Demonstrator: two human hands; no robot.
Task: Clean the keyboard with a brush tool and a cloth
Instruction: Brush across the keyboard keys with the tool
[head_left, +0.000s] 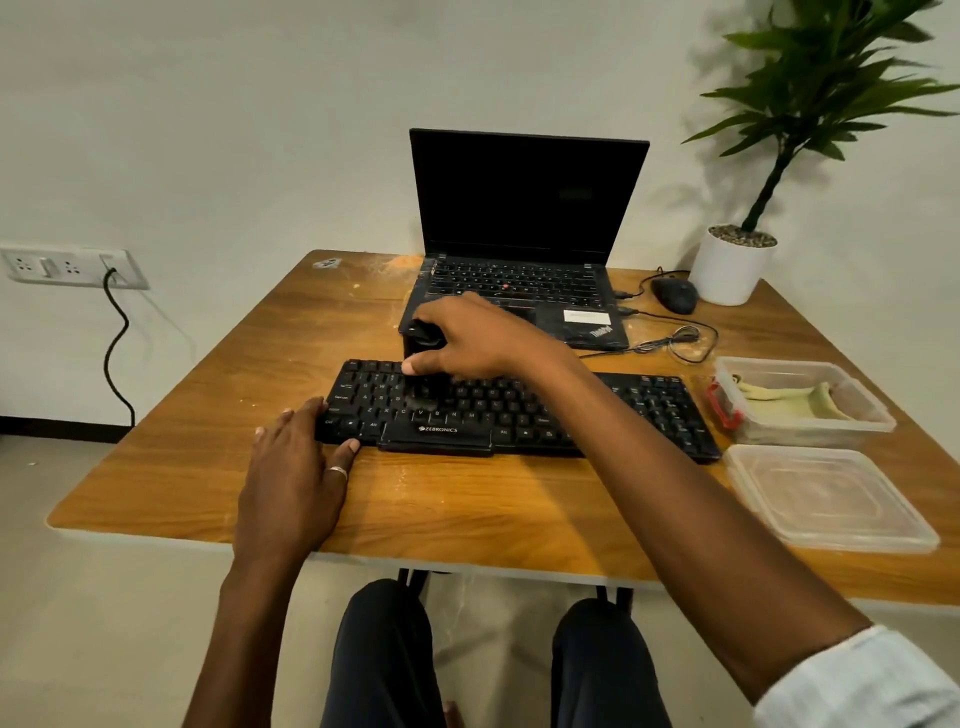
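Observation:
A black keyboard (561, 410) lies across the wooden table (467, 509). My right hand (467, 338) grips a black brush tool (423, 345) from above, its blurred bristles down on the keys in the keyboard's left half. My left hand (296, 467) rests flat at the keyboard's left front corner, fingers straight and touching its edge. A pale yellow-green cloth (789, 402) lies in a clear plastic box (862, 410) to the right of the keyboard.
An open black laptop (524, 234) stands behind the keyboard. A mouse (675, 295), cables and a potted plant (732, 265) sit at the back right. A clear lid (826, 499) lies at the front right. A red item (722, 408) leans on the box.

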